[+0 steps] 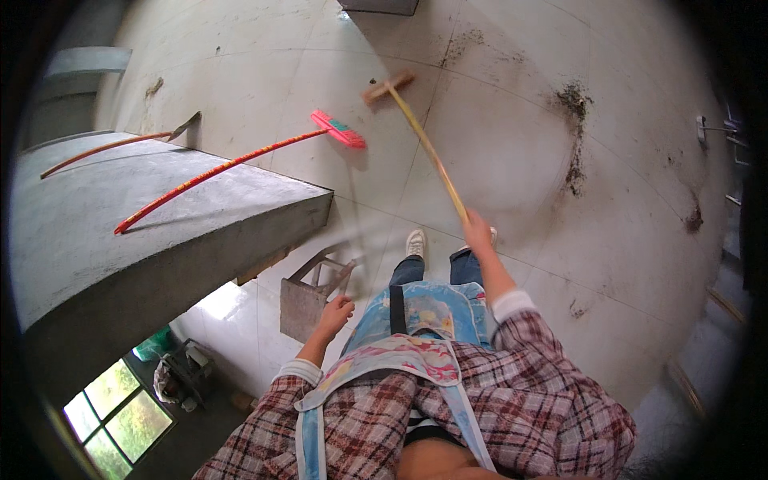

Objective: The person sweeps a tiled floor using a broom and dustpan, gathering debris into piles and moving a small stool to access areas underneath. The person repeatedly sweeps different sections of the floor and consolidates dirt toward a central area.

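My right hand [478,231] is closed around the lower end of a yellow wooden handle. The handle belongs to a long-handled floor tool [420,129] that reaches forward over the floor. Its crosswise brown head [384,90] is motion-blurred, so I cannot tell whether it is bristled or a plain block. A small dark bit lies close by the head. My left hand [337,313] holds nothing; its fingers are loosely bent. It hangs over the seat side of a wooden stool [303,309], and I cannot tell whether they touch.
A red-handled broom [231,163] with a pink-and-green head and a wooden-handled hoe [114,150] lean against a grey concrete wall [180,198] to my left. Dark dirt [574,105] is strewn on the pale floor [504,162] to the right. A window [120,414] shows lower left.
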Tool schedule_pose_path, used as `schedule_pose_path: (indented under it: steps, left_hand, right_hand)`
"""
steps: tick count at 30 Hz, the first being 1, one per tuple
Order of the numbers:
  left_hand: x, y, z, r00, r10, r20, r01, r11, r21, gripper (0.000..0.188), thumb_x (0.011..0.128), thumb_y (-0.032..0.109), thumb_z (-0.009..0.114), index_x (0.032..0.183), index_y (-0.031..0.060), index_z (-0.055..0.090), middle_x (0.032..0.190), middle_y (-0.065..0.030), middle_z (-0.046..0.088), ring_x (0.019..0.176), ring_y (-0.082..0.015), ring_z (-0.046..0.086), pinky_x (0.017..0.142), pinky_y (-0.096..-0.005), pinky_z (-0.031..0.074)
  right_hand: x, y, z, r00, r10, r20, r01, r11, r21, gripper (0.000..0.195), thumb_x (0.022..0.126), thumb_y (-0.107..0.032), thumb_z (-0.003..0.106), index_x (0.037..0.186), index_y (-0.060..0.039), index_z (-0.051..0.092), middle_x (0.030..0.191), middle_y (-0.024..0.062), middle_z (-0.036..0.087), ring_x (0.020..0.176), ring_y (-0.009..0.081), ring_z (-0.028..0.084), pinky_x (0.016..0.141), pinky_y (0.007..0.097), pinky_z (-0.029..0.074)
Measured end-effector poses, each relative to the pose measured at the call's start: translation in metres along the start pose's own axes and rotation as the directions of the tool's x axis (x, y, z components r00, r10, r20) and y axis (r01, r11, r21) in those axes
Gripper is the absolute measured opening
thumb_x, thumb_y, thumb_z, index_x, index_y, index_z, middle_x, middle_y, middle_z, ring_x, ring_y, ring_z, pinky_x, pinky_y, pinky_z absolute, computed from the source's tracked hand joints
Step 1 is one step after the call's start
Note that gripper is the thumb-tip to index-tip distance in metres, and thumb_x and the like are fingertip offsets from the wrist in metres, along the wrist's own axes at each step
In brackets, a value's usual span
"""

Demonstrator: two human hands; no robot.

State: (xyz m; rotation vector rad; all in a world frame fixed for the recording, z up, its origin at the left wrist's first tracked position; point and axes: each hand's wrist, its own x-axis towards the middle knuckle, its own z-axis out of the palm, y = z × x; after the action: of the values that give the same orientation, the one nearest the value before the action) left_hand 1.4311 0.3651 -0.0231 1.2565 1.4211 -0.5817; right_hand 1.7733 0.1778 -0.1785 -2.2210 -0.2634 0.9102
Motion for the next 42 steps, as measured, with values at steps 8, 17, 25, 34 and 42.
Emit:
schedule_pose_path:
  steps: [8, 17, 25, 34, 42]
  left_hand:
    - [-0.008, -0.016, 0.002, 0.999, -0.042, 0.027, 0.044, 0.996, -0.081, 0.034, 0.079, 0.023, 0.056, 0.107, 0.0046, 0.052, 0.089, -0.0044, 0.059, 0.075, -0.0139, 0.056, 0.063, -0.0268, 0.044]
    - [0.006, -0.022, 0.021, 0.997, 0.046, 0.066, -0.040, 0.995, -0.095, 0.036, 0.077, 0.022, 0.057, 0.104, -0.0005, 0.055, 0.080, -0.0072, 0.061, 0.069, -0.0141, 0.057, 0.062, -0.0272, 0.045]
    - [0.011, -0.021, 0.008, 0.997, -0.022, 0.067, 0.026, 0.998, -0.060, 0.034, 0.078, 0.022, 0.057, 0.104, 0.0004, 0.054, 0.083, -0.0073, 0.061, 0.071, -0.0153, 0.058, 0.064, -0.0269, 0.045]
    - [0.025, -0.020, -0.005, 0.998, 0.037, 0.050, -0.035, 0.999, -0.022, 0.033, 0.079, 0.024, 0.057, 0.104, 0.0025, 0.055, 0.085, -0.0062, 0.061, 0.072, -0.0144, 0.058, 0.062, -0.0275, 0.045]
    - [0.079, 0.020, 0.006, 0.968, 0.156, 0.195, -0.210, 0.930, 0.301, 0.031, 0.078, 0.024, 0.057, 0.098, -0.0010, 0.058, 0.082, -0.0092, 0.063, 0.067, -0.0151, 0.060, 0.064, -0.0278, 0.048]
  right_hand:
    - [0.054, -0.081, -0.021, 0.996, 0.065, -0.057, -0.065, 0.998, 0.000, 0.032, 0.083, -0.027, 0.049, 0.109, -0.0112, 0.056, 0.093, 0.0171, 0.061, 0.086, 0.0324, 0.058, 0.073, 0.0409, 0.045]
    - [-0.192, 0.080, -0.051, 0.982, 0.110, -0.153, -0.124, 0.988, -0.089, 0.030, 0.083, -0.015, 0.053, 0.113, -0.0104, 0.056, 0.067, 0.0054, 0.057, 0.052, 0.0123, 0.053, 0.048, 0.0287, 0.043]
    - [-0.039, 0.077, 0.014, 0.936, 0.295, -0.190, -0.258, 0.945, 0.199, 0.034, 0.081, -0.026, 0.056, 0.111, -0.0104, 0.057, 0.097, 0.0176, 0.061, 0.092, 0.0313, 0.058, 0.079, 0.0364, 0.044]
    - [0.083, -0.085, -0.081, 0.971, 0.228, -0.076, -0.169, 0.872, 0.459, 0.035, 0.084, -0.013, 0.050, 0.118, -0.0051, 0.051, 0.060, 0.0035, 0.051, 0.045, 0.0113, 0.046, 0.042, 0.0278, 0.040]
    - [-0.244, 0.130, -0.068, 0.826, 0.407, -0.391, -0.395, 0.912, 0.115, 0.023, 0.086, -0.026, 0.050, 0.092, -0.0065, 0.059, 0.055, 0.0024, 0.051, 0.048, 0.0122, 0.051, 0.046, 0.0304, 0.041]
